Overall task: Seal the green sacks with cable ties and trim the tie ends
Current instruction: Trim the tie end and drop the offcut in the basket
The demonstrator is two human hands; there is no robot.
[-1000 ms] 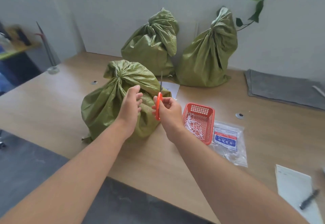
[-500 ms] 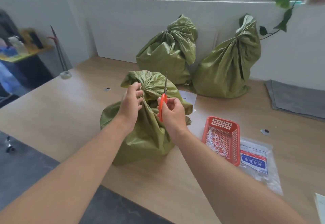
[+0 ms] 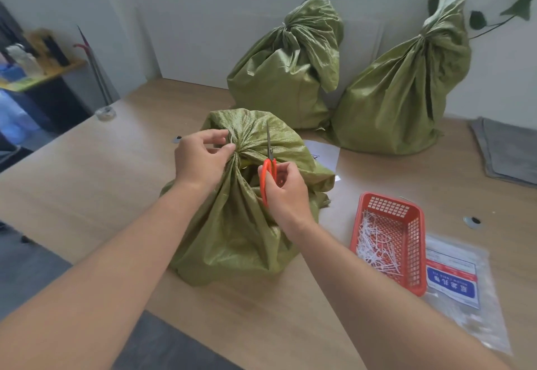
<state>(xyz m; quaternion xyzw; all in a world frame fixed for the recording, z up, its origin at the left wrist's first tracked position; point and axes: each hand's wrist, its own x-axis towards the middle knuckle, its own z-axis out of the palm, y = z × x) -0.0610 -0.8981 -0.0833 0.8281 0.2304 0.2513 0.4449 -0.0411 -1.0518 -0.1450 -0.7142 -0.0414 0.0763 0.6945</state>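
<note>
The wooden bench (image 3: 87, 183) carries a near sack (image 3: 238, 239) at centre frame, two back sacks (image 3: 284, 79) (image 3: 401, 93) at upper right, a white sheet (image 3: 322, 154) between them, and an orange basket (image 3: 418, 253), clear packet (image 3: 453, 279) and grey cloth (image 3: 508, 151) at right.

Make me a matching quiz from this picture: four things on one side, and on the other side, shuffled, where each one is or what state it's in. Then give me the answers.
Things
1. scissors
2. cable tie tail
3. red basket
4. plastic packet

Places or states
A. holds white offcuts
B. held in the right hand, blades pointing up
C. lies flat, just right of the basket
D. pinched by the left hand at the near sack neck

Pairs: 1-B, 2-D, 3-A, 4-C
</note>
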